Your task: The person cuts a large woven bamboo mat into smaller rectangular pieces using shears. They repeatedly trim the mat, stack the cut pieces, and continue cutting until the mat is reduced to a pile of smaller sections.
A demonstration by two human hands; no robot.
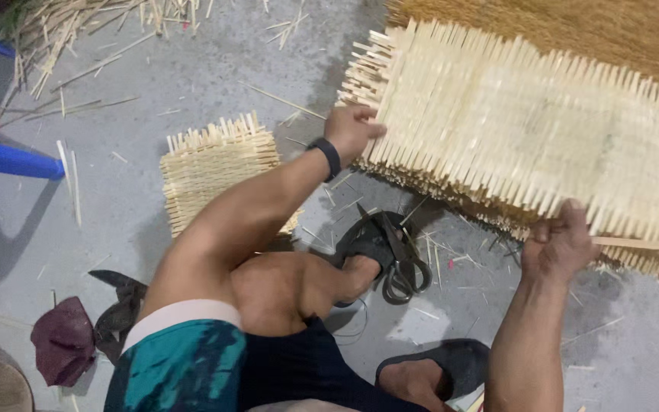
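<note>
While both hands' fingers (360, 116) grip it, woven mat (528, 130) tilts.

The floor is grey concrete (192, 69), rough and dusty, with thin pale bamboo splinters (70, 30) all over it. A blue plastic chair leg (9, 159) sticks in from the left side. A dark red crumpled cloth (62, 339) lies near the bottom left. The light is soft and even, with faint shadows
</note>
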